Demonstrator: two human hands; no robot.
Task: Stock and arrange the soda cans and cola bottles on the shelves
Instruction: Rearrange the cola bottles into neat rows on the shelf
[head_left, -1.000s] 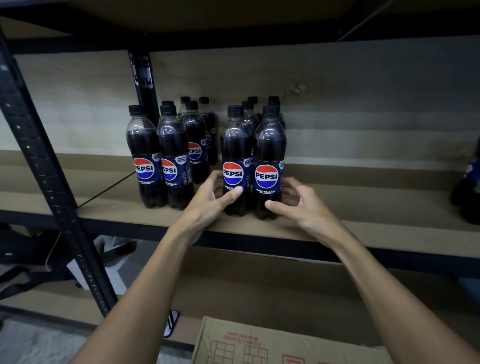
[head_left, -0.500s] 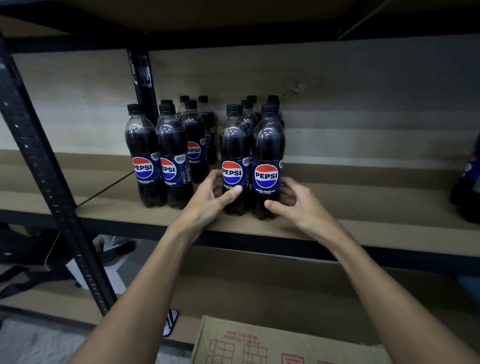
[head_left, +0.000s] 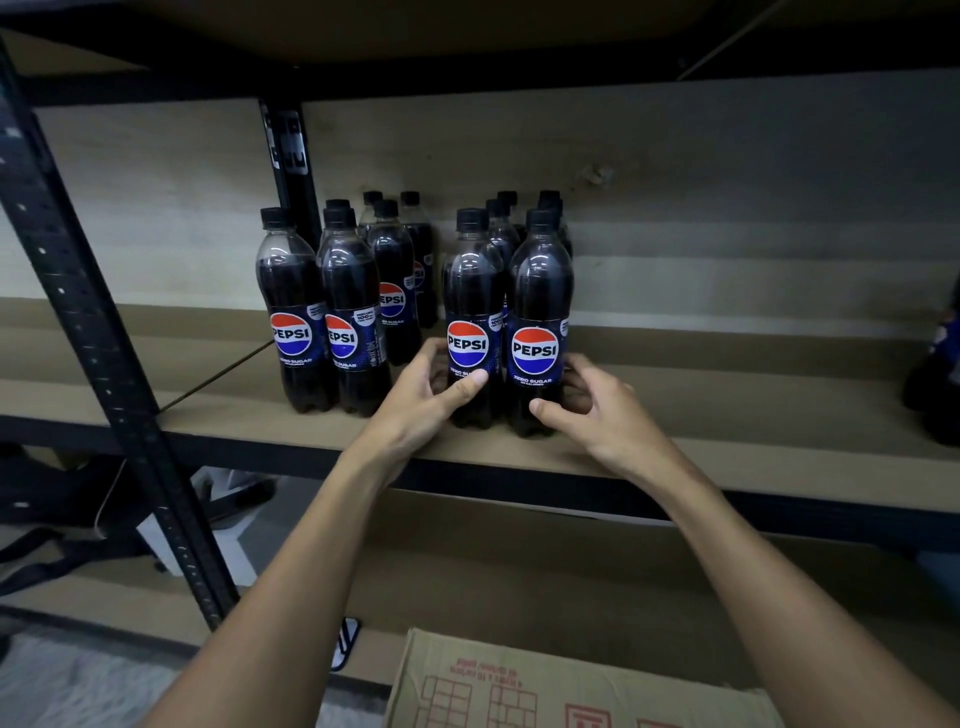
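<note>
Left bottle (head_left: 470, 306) and right bottle (head_left: 540, 301) stood upright, touching, near front edge of shelf (head_left: 727, 415). Left bottle gripped low by left hand (head_left: 415, 410), thumb laid across label. Right bottle gripped low by right hand (head_left: 602, 421), fingers curled round side. Second group (head_left: 332, 312) stood further left on shelf. Box (head_left: 545, 686) seen below shelf.

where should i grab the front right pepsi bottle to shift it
Grip the front right bottle low on its straight body, below the label, coming from its open right side; a neighbour bottle crowds its left, and the neck tapers.
</note>
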